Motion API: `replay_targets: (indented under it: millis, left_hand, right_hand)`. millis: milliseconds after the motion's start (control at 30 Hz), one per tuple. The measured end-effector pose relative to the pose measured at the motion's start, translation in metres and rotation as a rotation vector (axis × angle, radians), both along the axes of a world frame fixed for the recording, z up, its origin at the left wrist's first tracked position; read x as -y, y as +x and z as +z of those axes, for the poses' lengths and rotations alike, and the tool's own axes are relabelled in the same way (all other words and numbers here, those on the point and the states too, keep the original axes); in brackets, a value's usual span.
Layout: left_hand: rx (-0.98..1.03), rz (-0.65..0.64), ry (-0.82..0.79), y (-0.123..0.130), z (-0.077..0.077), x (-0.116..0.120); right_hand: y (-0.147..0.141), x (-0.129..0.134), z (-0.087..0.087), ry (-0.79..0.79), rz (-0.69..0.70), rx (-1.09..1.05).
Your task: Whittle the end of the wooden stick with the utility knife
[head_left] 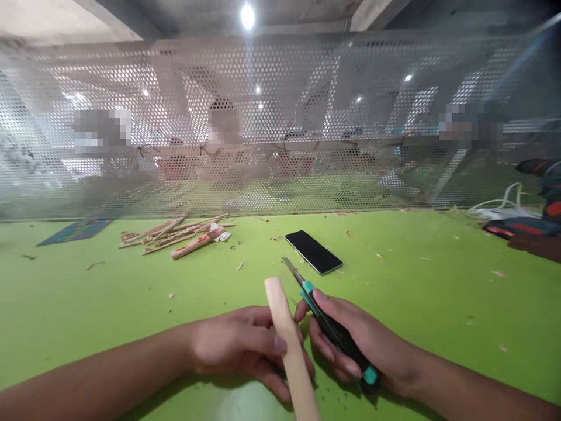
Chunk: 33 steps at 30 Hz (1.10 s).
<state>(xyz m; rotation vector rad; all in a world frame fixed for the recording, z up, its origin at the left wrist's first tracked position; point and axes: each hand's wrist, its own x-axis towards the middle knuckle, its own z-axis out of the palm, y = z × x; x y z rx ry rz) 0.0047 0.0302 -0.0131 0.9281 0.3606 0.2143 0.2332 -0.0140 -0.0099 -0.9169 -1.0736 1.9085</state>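
Between the thumb and fingers of my left hand [241,345] is a pale, smooth wooden stick [289,345]. Its rounded end points away from me, and its near end runs out of the bottom of the view. My right hand [355,339] is wrapped round a black and teal utility knife [333,330]. The knife's blade [290,268] is out and points forward and left, apart from the stick. Just beyond the blade lies a dark-screened phone [313,251], flat on the green tabletop [109,316].
Thin wood strips [175,231] lie piled at the back left, beside a stained wooden piece [197,242]. A patterned flat card [74,231] is farther left. A power drill [550,193] and white cable [499,204] sit at right. A perforated screen [272,128] closes off the back; shavings dot the tabletop.
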Motion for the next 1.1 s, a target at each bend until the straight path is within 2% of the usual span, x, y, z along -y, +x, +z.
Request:
replay_targets:
  millis: [200, 500, 567, 633, 700, 767, 967, 1100]
  left_hand:
    - [0.039, -0.018, 0.060, 0.001, 0.004, 0.005]
    - [0.068, 0.033, 0.055, 0.003, -0.006, 0.008]
    - [0.056, 0.035, 0.053, 0.003, -0.008, 0.008]
    - [0.039, 0.034, 0.045, 0.003, -0.007, 0.007]
    - [0.029, 0.012, 0.035, 0.003, -0.005, 0.006]
    - [0.034, -0.014, 0.029, 0.002, -0.002, 0.006]
    - [0.017, 0.016, 0.076, 0.003, 0.010, 0.010]
    - [-0.001, 0.041, 0.114, 0.005, 0.009, 0.012]
  right_hand:
    - [0.005, 0.003, -0.006, 0.015, 0.019, 0.081]
    - [0.007, 0.009, -0.004, 0.097, -0.010, 0.112]
    - [0.012, 0.012, 0.002, 0.188, -0.045, 0.245]
    - [0.019, 0.014, 0.011, 0.410, -0.060, 0.499]
    - [0.025, 0.013, 0.020, 0.712, -0.001, 0.763]
    - [0.030, 0.010, 0.025, 0.854, 0.038, 0.917]
    - [0.037, -0.001, 0.024, 0.875, -0.003, 1.104]
    - [0.034, 0.000, 0.022, 0.941, 0.089, 1.114]
